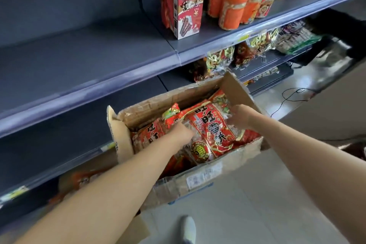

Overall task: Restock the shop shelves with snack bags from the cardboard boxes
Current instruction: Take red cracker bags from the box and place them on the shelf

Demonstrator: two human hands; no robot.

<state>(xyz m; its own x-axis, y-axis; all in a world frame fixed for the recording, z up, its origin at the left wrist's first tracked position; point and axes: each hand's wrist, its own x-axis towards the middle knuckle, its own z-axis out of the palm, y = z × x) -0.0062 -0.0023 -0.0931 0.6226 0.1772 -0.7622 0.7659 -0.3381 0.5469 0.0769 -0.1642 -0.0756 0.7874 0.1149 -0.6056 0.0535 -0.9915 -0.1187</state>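
An open cardboard box [200, 178] stands on the floor against the shelving, packed with red snack bags. The top red snack bag [212, 130] lies slanted across the pile. My left hand [182, 133] presses on its left edge with the fingers curled under. My right hand [240, 118] grips its right upper edge. Both hands are inside the box. The grey shelf [83, 61] above the box is bare on its left part.
Red cartons [184, 4] and orange tubs [237, 4] stand on the upper shelf at right. More bagged snacks [221, 57] fill the shelf below them. A black cable [291, 95] trails on the tiled floor at right. My shoe [188, 230] is below the box.
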